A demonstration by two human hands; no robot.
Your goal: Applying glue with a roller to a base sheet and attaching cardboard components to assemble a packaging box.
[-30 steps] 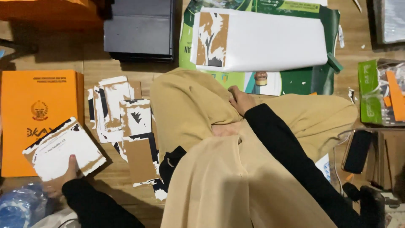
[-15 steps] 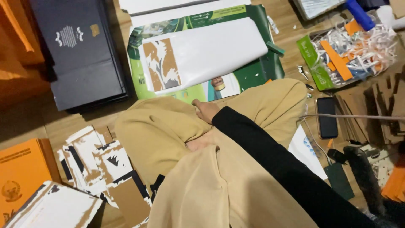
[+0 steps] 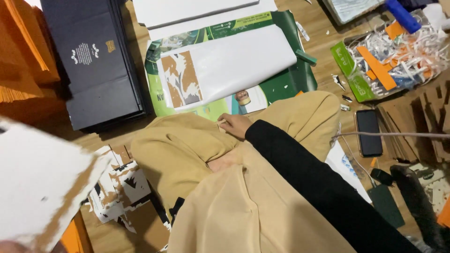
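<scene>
Sorting step in hand: left hand (image 3: 9,246), barely visible, lifts torn white card (image 3: 42,187); grip unclear. Right hand (image 3: 234,125) rests loosely curled on tan trousers (image 3: 187,150). Next: placement needs clear spot.

A flat black package (image 3: 96,70) with small pale and gold markings lies on the wooden floor at upper left, beside stacked orange packages (image 3: 26,51) at the left edge. At upper right a clear bag with a green label strip (image 3: 351,70) holds white and orange paper shreds. Just below it a dark phone (image 3: 369,132) lies flat, its screen blank and black.
</scene>
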